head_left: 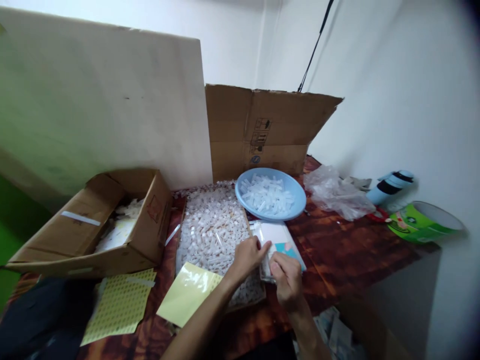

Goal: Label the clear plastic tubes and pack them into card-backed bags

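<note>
My left hand (248,256) is closed, its thumb pointing right, at the left side of a flat white-and-turquoise pack (275,232) that looks covered in clear plastic. My right hand (288,276) is curled into a fist over the pack's lower part, close to my left thumb. What the fingers of either hand grip is hidden or too small to make out. Left of the pack lies a board (178,260) spread with many small whitish pieces. Just behind the pack stands a light blue basin (300,202) holding short translucent strips or tubes.
An open cardboard box (146,240) stands at the left, near yellow sticker sheets (120,305) and a yellow sheet (189,295). To the right are a crumpled plastic bag (333,192), a blue bottle (390,187) and a green tub (416,222). A cardboard panel (232,125) rises behind.
</note>
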A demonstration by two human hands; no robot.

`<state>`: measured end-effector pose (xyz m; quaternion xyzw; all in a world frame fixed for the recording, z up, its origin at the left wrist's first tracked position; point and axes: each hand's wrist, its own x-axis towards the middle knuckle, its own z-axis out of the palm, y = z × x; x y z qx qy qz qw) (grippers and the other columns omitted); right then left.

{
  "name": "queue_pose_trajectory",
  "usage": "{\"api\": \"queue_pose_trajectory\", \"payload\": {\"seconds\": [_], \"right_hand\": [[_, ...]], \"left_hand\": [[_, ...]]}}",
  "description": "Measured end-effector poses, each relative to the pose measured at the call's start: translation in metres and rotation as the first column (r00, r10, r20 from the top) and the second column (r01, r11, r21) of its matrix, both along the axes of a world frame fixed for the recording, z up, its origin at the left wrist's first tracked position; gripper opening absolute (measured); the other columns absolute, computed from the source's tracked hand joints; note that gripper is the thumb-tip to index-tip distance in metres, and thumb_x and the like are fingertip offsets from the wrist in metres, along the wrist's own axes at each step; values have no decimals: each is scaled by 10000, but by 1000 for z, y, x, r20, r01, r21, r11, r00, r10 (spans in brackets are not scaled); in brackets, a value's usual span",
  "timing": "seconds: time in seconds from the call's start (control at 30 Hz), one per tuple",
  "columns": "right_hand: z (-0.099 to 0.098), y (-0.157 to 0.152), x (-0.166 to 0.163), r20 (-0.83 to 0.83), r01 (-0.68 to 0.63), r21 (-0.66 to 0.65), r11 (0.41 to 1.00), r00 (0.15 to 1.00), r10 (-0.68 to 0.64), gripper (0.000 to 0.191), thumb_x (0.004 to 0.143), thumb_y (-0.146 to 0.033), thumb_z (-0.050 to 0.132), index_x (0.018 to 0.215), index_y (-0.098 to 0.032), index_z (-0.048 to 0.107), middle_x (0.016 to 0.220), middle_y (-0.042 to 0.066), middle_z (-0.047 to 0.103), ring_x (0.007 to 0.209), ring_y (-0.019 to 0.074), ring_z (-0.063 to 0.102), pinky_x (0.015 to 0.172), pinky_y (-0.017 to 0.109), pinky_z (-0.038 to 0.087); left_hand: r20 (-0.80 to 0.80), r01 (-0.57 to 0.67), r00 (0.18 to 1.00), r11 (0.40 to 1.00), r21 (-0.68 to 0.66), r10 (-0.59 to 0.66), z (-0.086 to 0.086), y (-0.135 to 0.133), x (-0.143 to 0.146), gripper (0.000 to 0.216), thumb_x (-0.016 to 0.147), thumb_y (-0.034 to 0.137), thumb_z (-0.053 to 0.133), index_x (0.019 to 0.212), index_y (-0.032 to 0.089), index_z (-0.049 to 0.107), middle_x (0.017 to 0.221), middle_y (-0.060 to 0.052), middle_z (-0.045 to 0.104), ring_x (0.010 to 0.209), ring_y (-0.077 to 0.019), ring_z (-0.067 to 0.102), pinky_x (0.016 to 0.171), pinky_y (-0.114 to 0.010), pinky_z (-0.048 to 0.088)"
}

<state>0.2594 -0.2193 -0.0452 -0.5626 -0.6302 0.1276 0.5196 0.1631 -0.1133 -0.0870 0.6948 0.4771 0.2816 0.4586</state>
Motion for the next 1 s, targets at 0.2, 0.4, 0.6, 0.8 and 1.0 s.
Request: {"api": "queue_pose_trajectory", "payload": {"seconds": [0.2, 0.4, 0.6, 0.8, 1.0], "right_hand": [[-4, 2, 1, -80, 61, -133, 989, 994, -72, 224, 1028, -306, 464, 1194, -212, 580, 1008, 70, 687, 901, 219, 666, 772, 324, 513], [-11, 31, 4, 85, 99, 19, 995, 991, -100, 195, 975, -328, 601, 1085, -283, 756, 1135, 103, 660, 1116, 303, 594, 996, 504, 473], [-10, 60, -24, -565, -9, -63, 998, 824, -28, 271, 899, -379, 713, 1117, -223, 672, 1009, 77, 713, 847, 228, 683, 784, 379, 554], [-23, 70, -71, -788, -245, -68, 967, 608, 98, 338, 790, -327, 816, 1029, -229, 598, 803, -1, 684, 691, 188, 667, 660, 310, 547], [-35, 67, -63, -554, -451, -271, 850, 795, 245, 211, 932, -287, 603, 1066, -214, 750, 1062, 80, 741, 1013, 241, 686, 905, 379, 541]], "left_hand": [[161, 0, 987, 993, -119, 19, -12, 11, -48, 497, 885, 602, 543, 773, 151, 718, 725, -41, 675, 674, -192, 567, 624, -274, 391], [262, -140, 944, 961, -238, 202, 8, -19, -132, 522, 830, 656, 642, 766, 143, 714, 713, -29, 645, 653, -163, 540, 600, -244, 392], [258, -185, 926, 928, -323, 275, 25, -46, -186, 447, 742, 580, 784, 710, 137, 734, 695, -32, 637, 676, -162, 518, 628, -245, 375], [285, -136, 924, 914, -383, 257, 25, -48, -204, 488, 809, 596, 725, 683, 126, 688, 639, -3, 559, 609, -118, 421, 561, -221, 307], [300, -121, 922, 917, -380, 246, 21, -40, -204, 493, 841, 607, 684, 704, 135, 642, 635, 15, 499, 591, -108, 377, 527, -212, 283]]}}
